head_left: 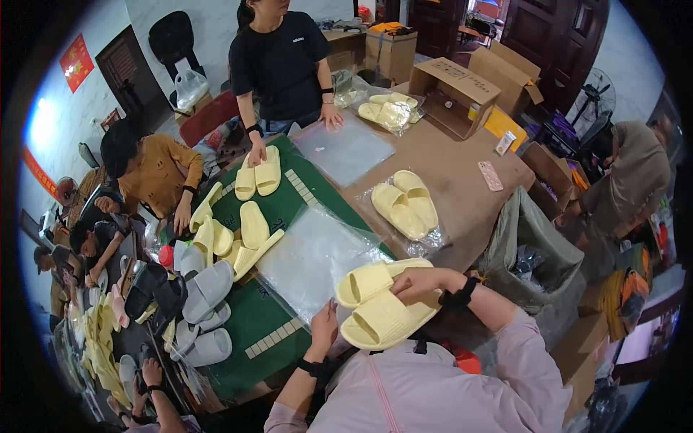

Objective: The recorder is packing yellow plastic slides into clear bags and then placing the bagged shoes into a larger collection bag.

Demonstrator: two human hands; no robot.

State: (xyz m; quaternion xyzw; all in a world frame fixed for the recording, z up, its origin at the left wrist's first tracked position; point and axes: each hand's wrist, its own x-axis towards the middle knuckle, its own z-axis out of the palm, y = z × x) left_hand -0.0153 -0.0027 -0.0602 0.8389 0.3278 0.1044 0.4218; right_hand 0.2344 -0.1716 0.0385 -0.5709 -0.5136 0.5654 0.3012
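A pair of pale yellow slide slippers (382, 307) is gripped by my right hand (424, 280), its fingers closed at their open ends. They are held just off the table's near edge, straps toward the left. My left hand (323, 330) is closed at the edge of a clear plastic bag (299, 249), which lies flat on the table; the fingertips are partly hard to make out. Beyond my hands, another yellow pair (406, 206) lies on a clear bag. Several loose yellow slippers (253, 225) lie to the left.
Grey slippers (208, 291) and black slippers (146, 289) crowd the left side. Across the table, a person (281, 65) touches a yellow pair (258, 173). A stack of clear bags (345, 149), a phone (490, 176) and an open carton (455, 94) lie farther off. A large sack (530, 245) stands right.
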